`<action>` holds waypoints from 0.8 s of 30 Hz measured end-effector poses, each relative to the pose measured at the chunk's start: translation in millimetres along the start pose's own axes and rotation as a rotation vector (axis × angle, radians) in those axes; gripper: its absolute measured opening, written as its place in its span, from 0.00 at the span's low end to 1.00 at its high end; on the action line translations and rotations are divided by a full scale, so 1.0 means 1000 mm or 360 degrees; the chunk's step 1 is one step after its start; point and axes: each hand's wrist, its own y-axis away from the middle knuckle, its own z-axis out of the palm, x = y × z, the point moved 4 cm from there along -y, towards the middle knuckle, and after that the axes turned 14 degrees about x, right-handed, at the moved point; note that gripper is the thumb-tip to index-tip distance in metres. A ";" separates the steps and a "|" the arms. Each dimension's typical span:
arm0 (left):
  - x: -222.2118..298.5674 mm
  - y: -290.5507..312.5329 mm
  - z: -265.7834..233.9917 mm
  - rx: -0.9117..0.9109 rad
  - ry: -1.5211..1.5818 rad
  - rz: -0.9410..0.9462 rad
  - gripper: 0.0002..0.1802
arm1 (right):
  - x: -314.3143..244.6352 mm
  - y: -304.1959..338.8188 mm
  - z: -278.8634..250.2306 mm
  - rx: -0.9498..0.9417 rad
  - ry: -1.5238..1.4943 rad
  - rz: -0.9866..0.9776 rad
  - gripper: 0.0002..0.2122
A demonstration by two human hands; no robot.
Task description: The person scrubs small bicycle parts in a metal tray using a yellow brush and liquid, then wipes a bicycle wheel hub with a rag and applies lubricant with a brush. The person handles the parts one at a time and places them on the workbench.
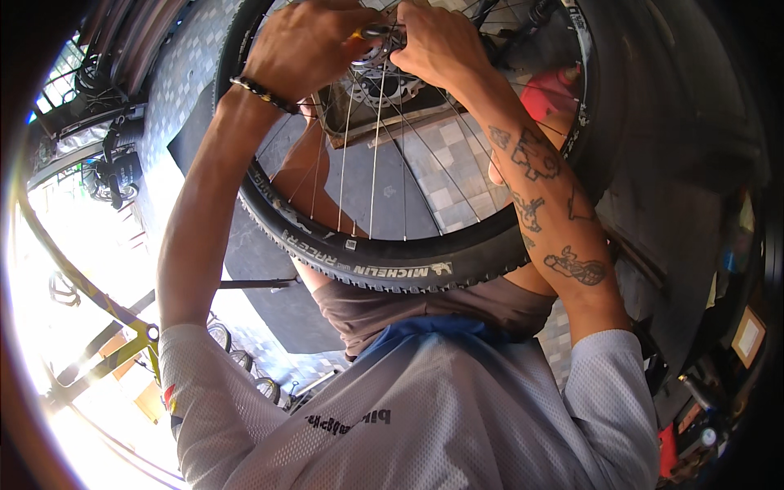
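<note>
A bicycle wheel with a black knobby tyre (367, 263) stands before me, its lower edge against my lap. My left hand (314, 45) is closed at the hub (376, 55), fingers wrapped round a tool with a yellow-orange part (359, 34); most of the tool is hidden by the hand. From the other side, my right hand (441, 41) has its fingers curled together at the same hub, almost meeting the left. Whatever they grip is covered by the fingers. Just below both hands shows the silver brake disc (385, 88), with thin spokes running out to the rim.
Behind the spokes a shallow tray (367, 131) rests on the tiled floor (457, 151) beside a dark mat (376, 184). A red object (549, 94) lies beyond the wheel's right side. At left is a yellow-green bicycle frame (122, 351), with more bicycles around it.
</note>
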 end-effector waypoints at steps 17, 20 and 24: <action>-0.041 0.022 -0.013 0.0002 0.0863 -0.0507 0.16 | 0.005 -0.001 0.008 -0.0044 0.0057 -0.0024 0.18; -0.046 0.035 -0.008 0.0107 0.1123 -0.0456 0.13 | 0.006 0.001 0.006 -0.0047 0.0038 -0.0007 0.20; -0.041 0.048 0.010 0.0142 0.1287 -0.0598 0.15 | 0.004 0.004 0.004 0.0050 0.0009 -0.0054 0.24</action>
